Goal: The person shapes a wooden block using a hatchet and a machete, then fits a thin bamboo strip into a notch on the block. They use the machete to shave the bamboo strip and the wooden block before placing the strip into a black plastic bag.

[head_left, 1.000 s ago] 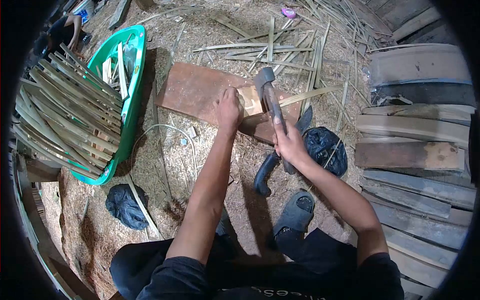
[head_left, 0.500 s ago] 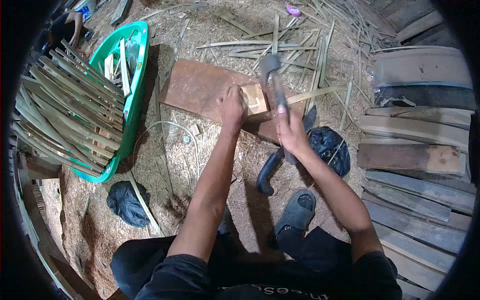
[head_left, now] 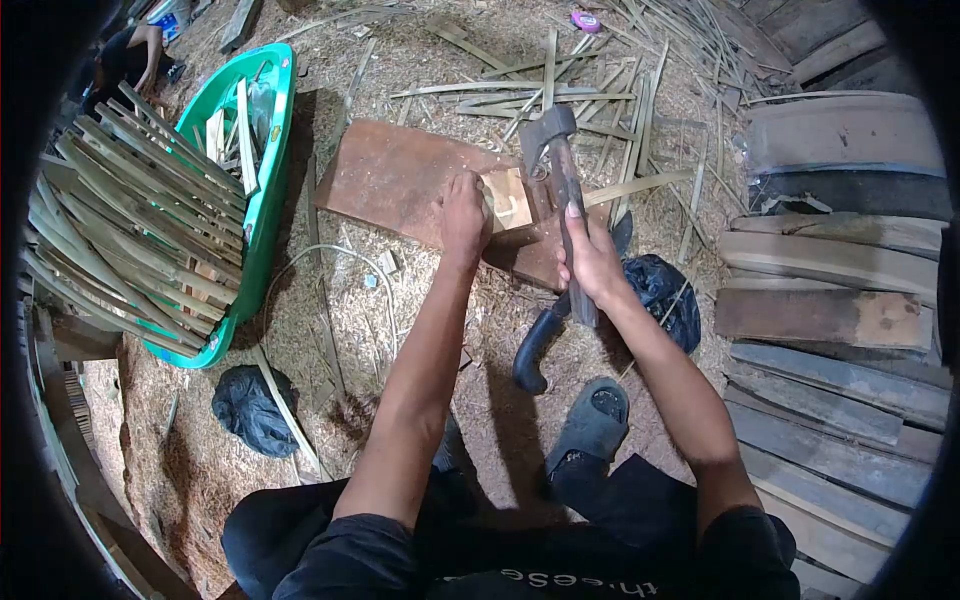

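My right hand (head_left: 590, 258) is wrapped around the wooden handle of a hatchet (head_left: 567, 180). Its metal head is up over the right end of a brown wooden board (head_left: 390, 180) lying on the ground. My left hand (head_left: 463, 218) is closed at the edge of a small pale wooden block (head_left: 508, 198) with a light curved mark, resting on that board. The fingers partly hide the block. Below my right hand lies a large knife (head_left: 536, 350) with a curved dark handle; its blade is partly covered.
A green tub (head_left: 262, 200) with curved wooden strips (head_left: 150, 220) stands at left. Thin offcuts (head_left: 600, 100) litter the ground ahead. Stacked planks (head_left: 830, 315) line the right side. Black plastic bags (head_left: 662, 300) lie near my sandal (head_left: 590, 425) and at left. Another person (head_left: 130, 60) sits at far upper left.
The hatchet, blurred before, now shows sharply; its head looks larger and turned, and my right hand has shifted slightly right. My left hand stays at the block.
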A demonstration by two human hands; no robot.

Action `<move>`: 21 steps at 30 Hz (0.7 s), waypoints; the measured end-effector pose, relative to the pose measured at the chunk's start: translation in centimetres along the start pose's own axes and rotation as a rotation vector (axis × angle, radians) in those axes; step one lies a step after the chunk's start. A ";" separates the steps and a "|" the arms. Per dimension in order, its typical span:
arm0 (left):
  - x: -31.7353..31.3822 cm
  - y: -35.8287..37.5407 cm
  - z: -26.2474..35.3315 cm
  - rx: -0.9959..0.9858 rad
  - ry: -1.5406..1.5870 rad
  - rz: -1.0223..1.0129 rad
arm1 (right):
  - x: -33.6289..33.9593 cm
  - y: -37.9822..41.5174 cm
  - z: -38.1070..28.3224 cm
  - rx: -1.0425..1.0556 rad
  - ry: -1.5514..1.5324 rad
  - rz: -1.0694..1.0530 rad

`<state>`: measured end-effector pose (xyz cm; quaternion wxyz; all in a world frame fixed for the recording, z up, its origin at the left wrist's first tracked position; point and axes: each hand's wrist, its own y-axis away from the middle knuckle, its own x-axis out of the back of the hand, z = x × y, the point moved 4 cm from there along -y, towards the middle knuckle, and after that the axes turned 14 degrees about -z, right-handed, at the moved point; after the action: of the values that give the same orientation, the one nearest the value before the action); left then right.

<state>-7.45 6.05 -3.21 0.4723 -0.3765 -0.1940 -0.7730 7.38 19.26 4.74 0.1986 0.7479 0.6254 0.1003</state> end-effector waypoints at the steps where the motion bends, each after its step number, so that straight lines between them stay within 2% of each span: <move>1: -0.1 -0.1 -0.2 -0.004 -0.010 0.005 | -0.2 0.3 -0.6 0.021 0.081 0.035; 4: 0.3 -0.1 -0.2 -0.004 -0.012 0.004 | 0.0 -0.1 -0.2 0.045 0.292 0.021; 5: 0.4 0.0 0.2 -0.007 -0.003 -0.001 | 0.3 0.1 0.3 -0.103 0.234 -0.025; 8: 0.2 0.1 0.3 -0.014 0.011 0.068 | 1.0 0.4 1.0 -0.210 0.171 -0.032; 12: -0.1 0.0 -0.4 -0.024 -0.005 0.057 | -0.3 0.6 -0.4 0.018 0.017 -0.003; 13: 0.0 0.0 -0.4 -0.010 0.003 0.027 | -0.1 0.5 -0.1 0.057 0.076 0.014; 17: 0.0 0.1 -0.2 -0.033 0.036 0.061 | 0.4 0.5 0.3 -0.167 0.133 -0.037; 21: 0.1 0.0 -0.2 -0.009 0.049 0.045 | -0.2 0.6 -0.3 -0.165 0.152 -0.012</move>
<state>-7.50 5.87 -3.27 0.4923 -0.3639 -0.1703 -0.7722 7.79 19.06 5.30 0.2120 0.7155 0.6327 0.2068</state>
